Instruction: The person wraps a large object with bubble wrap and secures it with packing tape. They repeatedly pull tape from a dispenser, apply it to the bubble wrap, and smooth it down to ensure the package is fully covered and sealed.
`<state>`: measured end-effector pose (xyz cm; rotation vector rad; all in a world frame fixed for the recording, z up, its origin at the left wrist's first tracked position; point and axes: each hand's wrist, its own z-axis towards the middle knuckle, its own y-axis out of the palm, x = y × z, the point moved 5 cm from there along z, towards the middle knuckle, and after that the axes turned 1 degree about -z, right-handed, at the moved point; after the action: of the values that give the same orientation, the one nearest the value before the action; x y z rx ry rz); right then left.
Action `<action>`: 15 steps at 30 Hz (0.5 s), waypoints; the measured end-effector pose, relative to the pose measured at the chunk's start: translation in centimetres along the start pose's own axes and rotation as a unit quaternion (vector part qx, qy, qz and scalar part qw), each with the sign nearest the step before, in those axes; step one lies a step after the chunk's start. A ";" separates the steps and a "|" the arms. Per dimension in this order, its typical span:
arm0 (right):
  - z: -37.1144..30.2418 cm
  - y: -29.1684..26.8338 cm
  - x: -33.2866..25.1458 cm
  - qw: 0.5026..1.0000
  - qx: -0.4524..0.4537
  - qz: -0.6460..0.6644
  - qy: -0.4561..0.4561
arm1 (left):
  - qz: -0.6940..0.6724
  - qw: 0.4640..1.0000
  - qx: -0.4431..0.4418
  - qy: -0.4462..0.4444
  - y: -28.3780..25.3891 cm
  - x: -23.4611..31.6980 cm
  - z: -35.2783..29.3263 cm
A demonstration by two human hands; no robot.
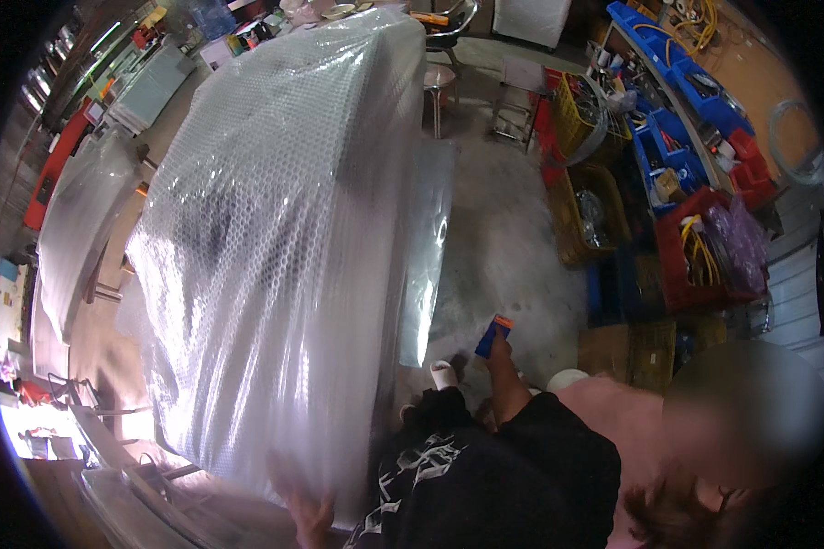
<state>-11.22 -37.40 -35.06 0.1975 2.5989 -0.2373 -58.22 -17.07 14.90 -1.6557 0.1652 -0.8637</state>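
A tall, bulky object wrapped in clear bubble wrap (pixel 275 229) stands in front of me and to the left; the wrap hides what it is. Low by its near edge is my left hand (pixel 309 514), somewhat blurred, its fingers stretched out against the wrap. My right hand (pixel 499 350) reaches forward over the floor, closed around a small flat blue thing with an orange end (pixel 491 335), whose kind I cannot make out. A strip of shiny clear sheet (pixel 428 265) runs down the right side of the wrapped object.
Close on my right is a person in a pink top (pixel 604 412). Yellow crates (pixel 600 220), a red crate (pixel 705 261) and blue bins (pixel 668 151) line the right side. A stool (pixel 438 82) stands ahead. Another wrapped piece (pixel 82 220) is at the far left.
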 end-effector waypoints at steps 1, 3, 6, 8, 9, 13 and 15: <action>-0.2 0.3 -0.8 1.000 0.002 -0.003 -0.002 | -0.010 1.000 0.008 0.001 -0.2 0.0 0.1; -1.2 0.8 -2.8 1.000 0.006 -0.025 -0.008 | -0.032 0.999 0.020 0.004 -0.5 0.1 0.3; -3.1 1.5 -6.2 0.999 0.013 -0.047 -0.019 | -0.039 0.998 0.051 -0.007 -1.1 0.0 1.0; -4.0 2.1 -8.3 0.998 0.014 -0.053 -0.032 | -0.053 0.995 0.067 -0.053 -1.4 -0.5 1.7; -4.3 2.5 -9.3 0.998 0.013 -0.052 -0.040 | -0.033 0.994 0.091 -0.049 -1.7 -0.5 2.0; -4.3 5.1 -13.0 0.995 -0.001 -0.021 -0.096 | -0.005 0.985 0.170 -0.033 -3.8 -1.8 3.5; -4.3 6.1 -14.7 0.992 0.012 -0.012 -0.121 | -0.001 0.979 0.201 -0.024 -5.5 -2.9 4.9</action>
<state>0.39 -31.95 -24.76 0.1359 2.3591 -0.2834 -59.13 -10.04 18.41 -1.2969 -0.0449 -0.7981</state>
